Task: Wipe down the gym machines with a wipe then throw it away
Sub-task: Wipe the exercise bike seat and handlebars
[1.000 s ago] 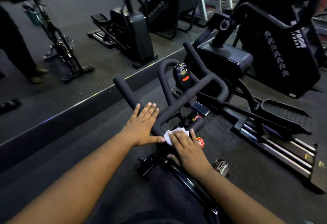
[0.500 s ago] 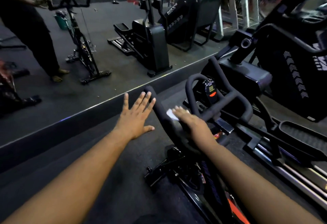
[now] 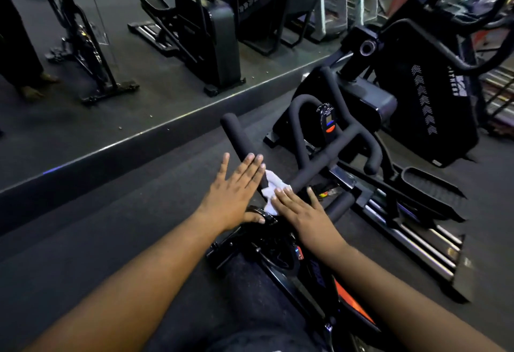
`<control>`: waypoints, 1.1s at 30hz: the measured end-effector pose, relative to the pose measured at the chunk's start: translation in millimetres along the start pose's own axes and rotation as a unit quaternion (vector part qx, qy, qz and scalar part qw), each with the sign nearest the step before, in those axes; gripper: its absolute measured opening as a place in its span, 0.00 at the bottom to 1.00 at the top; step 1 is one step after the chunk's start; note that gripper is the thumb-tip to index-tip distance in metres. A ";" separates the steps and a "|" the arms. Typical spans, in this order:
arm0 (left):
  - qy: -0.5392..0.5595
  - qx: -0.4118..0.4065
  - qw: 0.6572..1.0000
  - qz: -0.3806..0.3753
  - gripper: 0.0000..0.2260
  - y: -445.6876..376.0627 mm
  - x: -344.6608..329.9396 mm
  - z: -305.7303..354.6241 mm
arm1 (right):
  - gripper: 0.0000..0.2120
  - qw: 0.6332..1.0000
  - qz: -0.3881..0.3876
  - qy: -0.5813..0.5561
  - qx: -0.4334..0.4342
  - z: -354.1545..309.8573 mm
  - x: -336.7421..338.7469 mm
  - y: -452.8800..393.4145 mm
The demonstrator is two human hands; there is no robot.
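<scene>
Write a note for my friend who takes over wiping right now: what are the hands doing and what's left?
Left hand: open, fingers flat against the left bar of the bike handlebar.
Right hand: open, straight fingers pressing the white wipe on that bar.
Done: wiping is under way on this bar.
Left: probably the rest of the handlebar, the other machines, then bin the wipe. No bin in view.
</scene>
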State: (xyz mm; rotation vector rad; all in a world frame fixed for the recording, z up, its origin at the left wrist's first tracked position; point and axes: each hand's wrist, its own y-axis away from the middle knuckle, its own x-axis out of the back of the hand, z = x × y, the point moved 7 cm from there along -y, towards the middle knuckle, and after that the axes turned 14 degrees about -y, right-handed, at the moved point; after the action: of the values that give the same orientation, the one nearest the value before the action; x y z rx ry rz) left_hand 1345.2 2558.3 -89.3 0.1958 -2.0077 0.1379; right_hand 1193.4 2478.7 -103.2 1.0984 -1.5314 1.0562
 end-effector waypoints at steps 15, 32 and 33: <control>0.061 -0.070 0.996 0.013 0.49 -64.6 42.9 96.9 | 0.21 0.993 0.091 -0.079 0.003 110.7 64.7 87.1; 0.042 0.010 0.998 0.050 0.44 -195.7 63.9 146.2 | 0.23 0.991 0.051 -0.119 -0.034 294.8 55.8 45.9; 0.036 0.014 0.998 0.045 0.44 -196.5 62.2 146.0 | 0.25 0.992 0.043 -0.116 -0.037 299.5 59.3 37.2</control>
State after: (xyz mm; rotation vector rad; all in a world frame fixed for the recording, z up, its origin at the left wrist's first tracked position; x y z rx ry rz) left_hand 1229.0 2334.1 -93.8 0.1171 -1.9441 0.2268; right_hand 1087.7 2189.8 -104.8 1.1420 -1.8021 0.9462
